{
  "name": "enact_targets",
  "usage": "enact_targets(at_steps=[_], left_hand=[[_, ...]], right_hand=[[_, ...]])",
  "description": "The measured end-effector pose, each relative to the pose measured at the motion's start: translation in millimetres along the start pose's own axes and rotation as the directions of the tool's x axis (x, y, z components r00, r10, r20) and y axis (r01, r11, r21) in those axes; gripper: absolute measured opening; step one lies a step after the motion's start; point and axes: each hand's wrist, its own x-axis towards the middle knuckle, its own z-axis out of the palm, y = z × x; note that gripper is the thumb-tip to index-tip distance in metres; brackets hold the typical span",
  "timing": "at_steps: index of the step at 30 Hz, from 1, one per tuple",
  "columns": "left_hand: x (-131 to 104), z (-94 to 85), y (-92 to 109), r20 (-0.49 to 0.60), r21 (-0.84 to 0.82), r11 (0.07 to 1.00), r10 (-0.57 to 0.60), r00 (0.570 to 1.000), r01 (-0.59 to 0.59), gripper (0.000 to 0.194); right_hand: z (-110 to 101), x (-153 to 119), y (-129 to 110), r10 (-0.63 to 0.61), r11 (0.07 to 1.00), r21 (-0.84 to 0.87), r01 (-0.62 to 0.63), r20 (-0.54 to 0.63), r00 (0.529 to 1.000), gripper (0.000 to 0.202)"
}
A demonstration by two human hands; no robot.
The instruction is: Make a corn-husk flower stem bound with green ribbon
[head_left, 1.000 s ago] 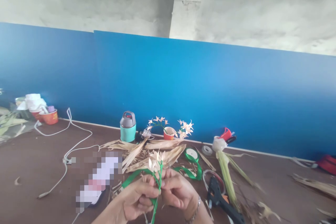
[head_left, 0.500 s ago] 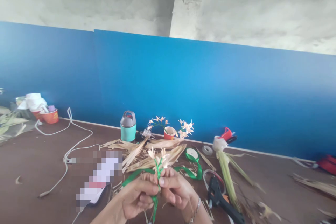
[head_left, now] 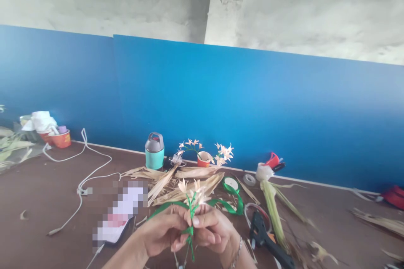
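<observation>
A small spray of pale artificial flowers [head_left: 191, 197] with green-wrapped stems stands upright between my two hands. My left hand [head_left: 166, 229] is closed, its fingertips pinching the stem together with green ribbon. My right hand [head_left: 214, 229] is closed too, thumb and forefinger gripping the same stem from the other side. The wrapped stem end hangs below the fingers. Behind the hands lies a roll of green ribbon [head_left: 231, 183], its loose ribbon [head_left: 225, 207] curling over the table. Dried corn husks [head_left: 189, 189] are spread just beyond the flowers.
A black glue gun [head_left: 268, 239] lies right of my hands, near a green husk bundle [head_left: 272, 214]. Behind stand a teal flask [head_left: 154, 152] and a red paper cup [head_left: 203, 159] with finished flowers. A blurred phone-like object [head_left: 118, 218] and white cable [head_left: 83, 176] are left.
The fingers of my left hand have shifted slightly around the stem. The ribbon tail below them has moved, and the green stem end now shows lower down.
</observation>
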Motion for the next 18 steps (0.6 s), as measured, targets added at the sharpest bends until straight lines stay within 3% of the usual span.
enact_targets(at_steps=[3, 6, 10, 18], left_hand=[[-0.6, 1.1, 0.9, -0.010, 0.119, 0.992, 0.045, 0.999, -0.044, 0.008], [-2.0, 6.7, 4.5, -0.096, 0.288, 0.954, 0.118, 0.988, -0.086, 0.009], [-4.4, 12.5, 8.3, -0.186, 0.417, 0.906, 0.158, 0.970, -0.067, 0.006], [-5.0, 12.5, 6.7, -0.241, 0.192, 0.981, 0.043, 0.970, 0.004, 0.011]], right_hand=[[0.3, -0.3, -0.5, 0.017, 1.000, -0.003, -0.017, 0.008, 1.000, 0.023], [-0.1, -0.2, -1.4, 0.029, 0.999, -0.023, -0.029, 0.001, 1.000, 0.023], [-0.2, -1.7, -4.4, 0.016, 0.996, -0.090, -0.024, -0.087, 0.996, 0.021], [-0.7, -5.6, -8.9, -0.046, 0.977, -0.211, -0.007, -0.246, 0.968, 0.018]])
